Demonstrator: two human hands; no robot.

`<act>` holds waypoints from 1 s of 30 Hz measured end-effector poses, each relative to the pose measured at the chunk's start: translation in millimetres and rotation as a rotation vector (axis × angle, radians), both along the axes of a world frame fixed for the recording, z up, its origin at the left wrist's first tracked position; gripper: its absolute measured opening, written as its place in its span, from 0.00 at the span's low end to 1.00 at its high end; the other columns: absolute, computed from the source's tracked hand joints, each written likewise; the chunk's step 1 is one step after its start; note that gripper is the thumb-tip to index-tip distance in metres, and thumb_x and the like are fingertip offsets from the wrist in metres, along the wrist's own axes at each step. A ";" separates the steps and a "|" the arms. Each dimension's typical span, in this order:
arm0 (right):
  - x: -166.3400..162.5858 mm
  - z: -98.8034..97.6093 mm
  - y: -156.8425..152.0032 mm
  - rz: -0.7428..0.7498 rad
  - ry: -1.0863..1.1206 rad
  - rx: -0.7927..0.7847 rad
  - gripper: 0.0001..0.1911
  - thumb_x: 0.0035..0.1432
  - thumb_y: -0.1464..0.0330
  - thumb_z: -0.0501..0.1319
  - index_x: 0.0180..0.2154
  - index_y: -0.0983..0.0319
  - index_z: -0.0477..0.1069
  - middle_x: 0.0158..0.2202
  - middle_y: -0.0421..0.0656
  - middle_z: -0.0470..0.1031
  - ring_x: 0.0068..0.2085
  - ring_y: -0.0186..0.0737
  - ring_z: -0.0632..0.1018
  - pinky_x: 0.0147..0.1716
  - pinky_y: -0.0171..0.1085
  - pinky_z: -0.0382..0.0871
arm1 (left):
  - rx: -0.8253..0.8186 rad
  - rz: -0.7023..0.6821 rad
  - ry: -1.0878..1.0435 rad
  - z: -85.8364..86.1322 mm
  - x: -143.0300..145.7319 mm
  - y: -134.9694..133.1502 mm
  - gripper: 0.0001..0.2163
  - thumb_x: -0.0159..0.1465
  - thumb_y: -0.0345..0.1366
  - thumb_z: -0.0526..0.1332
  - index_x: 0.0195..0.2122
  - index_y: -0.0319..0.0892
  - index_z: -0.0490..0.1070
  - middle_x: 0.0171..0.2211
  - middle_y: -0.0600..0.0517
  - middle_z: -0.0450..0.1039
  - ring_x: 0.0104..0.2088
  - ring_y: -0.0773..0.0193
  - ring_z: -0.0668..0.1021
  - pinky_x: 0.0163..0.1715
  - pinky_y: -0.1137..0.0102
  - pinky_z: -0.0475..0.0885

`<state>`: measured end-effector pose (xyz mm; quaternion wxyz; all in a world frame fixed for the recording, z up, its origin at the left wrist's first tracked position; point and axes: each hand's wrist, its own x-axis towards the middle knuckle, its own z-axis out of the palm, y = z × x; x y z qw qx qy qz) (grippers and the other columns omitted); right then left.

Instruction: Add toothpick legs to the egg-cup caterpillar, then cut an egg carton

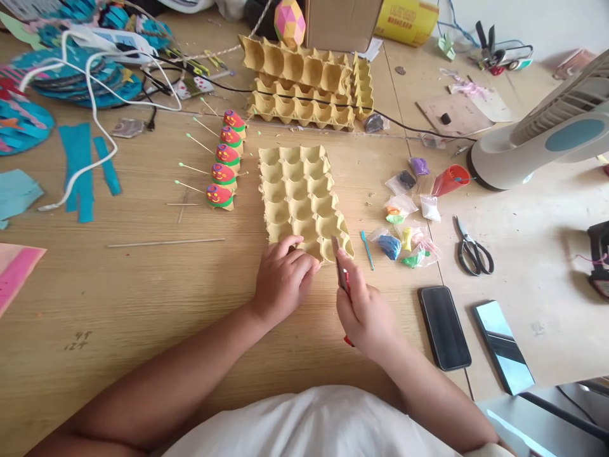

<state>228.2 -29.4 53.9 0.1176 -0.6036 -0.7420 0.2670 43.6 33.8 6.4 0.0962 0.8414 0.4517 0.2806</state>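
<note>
A yellowish cardboard egg tray (299, 189) lies cup side up on the table before me. My left hand (285, 276) is at its near edge, with curled fingers gripping the rim by the near left cups. In my right hand (366, 311) is a utility knife (341, 270) with red parts, the fist wrapped round its handle. The blade end touches or hovers just over the near right cup; I cannot tell which. Left of the tray stands a row of egg-cup caterpillars (219, 195) with red faces, green bands and thin stick feelers.
More egg trays (304, 108) lie at the back. To the right are bagged clay (389, 246), a blue clay tool (367, 249), a red cup (451, 179), scissors (471, 249), two phones (445, 327) and a fan (518, 146). A thin stick (166, 242) and a white cable (95, 127) lie left.
</note>
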 end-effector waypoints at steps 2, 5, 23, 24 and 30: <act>3.3 9.4 -5.7 0.007 -0.052 0.014 0.32 0.68 0.70 0.45 0.71 0.66 0.42 0.39 0.46 0.81 0.30 0.41 0.79 0.29 0.37 0.69 | -0.007 0.004 -0.010 0.2 0.1 -0.3 0.06 0.68 0.33 0.61 0.32 0.44 0.72 0.30 0.53 0.78 0.57 0.51 0.73 0.52 0.57 0.65; 2.8 16.5 -16.3 0.097 -0.151 0.019 0.34 0.68 0.71 0.46 0.72 0.66 0.41 0.35 0.43 0.81 0.26 0.41 0.77 0.25 0.37 0.65 | 0.002 0.007 -0.010 -0.2 0.1 -0.3 0.06 0.68 0.34 0.61 0.33 0.44 0.73 0.31 0.53 0.78 0.56 0.51 0.73 0.52 0.57 0.66; -6.8 8.7 -23.5 0.153 -0.319 -0.017 0.34 0.66 0.72 0.46 0.71 0.70 0.45 0.33 0.44 0.80 0.25 0.41 0.76 0.23 0.38 0.61 | 0.012 0.009 -0.002 0.0 0.8 0.5 0.06 0.68 0.36 0.62 0.33 0.45 0.73 0.31 0.52 0.79 0.56 0.50 0.74 0.51 0.57 0.66; -7.7 6.8 -21.4 0.151 -0.319 -0.028 0.34 0.66 0.72 0.46 0.71 0.70 0.44 0.34 0.45 0.81 0.26 0.41 0.76 0.24 0.38 0.61 | 0.010 0.006 -0.001 -0.2 0.8 0.6 0.06 0.68 0.35 0.62 0.33 0.45 0.73 0.31 0.51 0.79 0.56 0.50 0.74 0.51 0.57 0.66; -13.4 0.6 -10.6 0.134 -0.378 -0.048 0.35 0.66 0.72 0.47 0.72 0.71 0.45 0.36 0.46 0.81 0.28 0.42 0.78 0.24 0.38 0.62 | 0.009 -0.008 0.003 -0.3 -0.2 0.4 0.06 0.68 0.35 0.61 0.33 0.45 0.73 0.30 0.50 0.78 0.56 0.49 0.73 0.50 0.56 0.66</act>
